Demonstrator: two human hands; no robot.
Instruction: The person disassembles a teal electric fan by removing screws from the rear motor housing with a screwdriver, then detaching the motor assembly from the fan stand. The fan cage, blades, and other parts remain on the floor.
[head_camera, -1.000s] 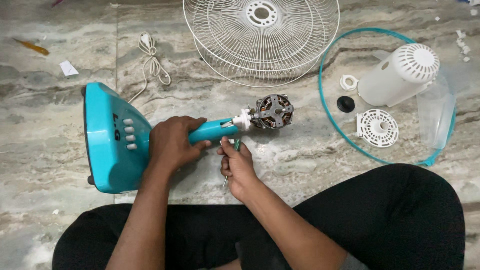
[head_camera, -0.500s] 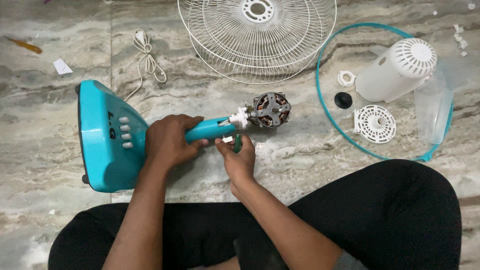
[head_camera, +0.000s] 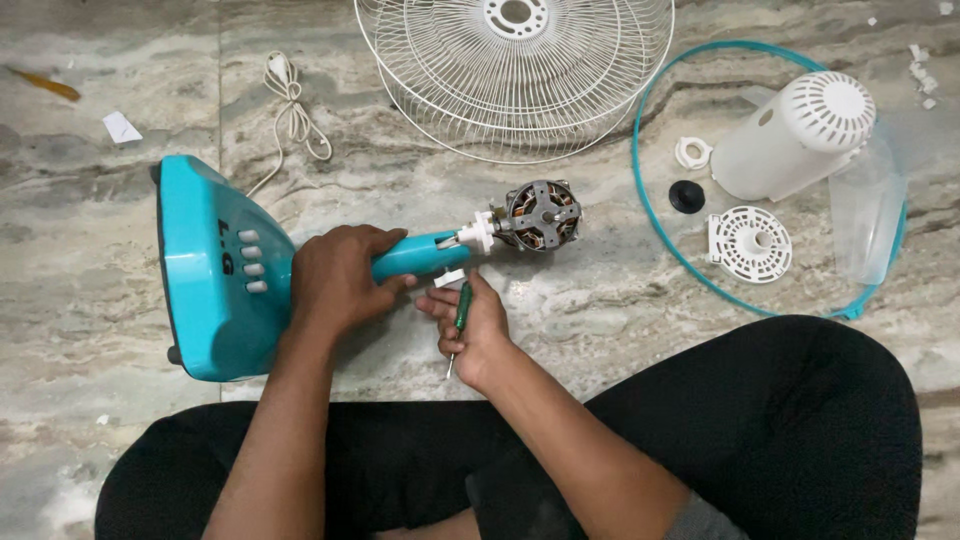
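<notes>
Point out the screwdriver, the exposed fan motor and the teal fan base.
screwdriver (head_camera: 461, 305): head view, green handle in the right hand.
exposed fan motor (head_camera: 541, 215): head view, centre of its open face.
teal fan base (head_camera: 205, 300): head view, upper shell beside the buttons.

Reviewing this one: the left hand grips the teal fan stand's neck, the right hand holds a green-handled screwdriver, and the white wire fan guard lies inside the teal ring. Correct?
Not quite. In the head view the white wire fan guard lies outside the teal ring, beside it. The rest holds: left hand on the teal fan stand's neck, right hand holding the green-handled screwdriver.
</notes>
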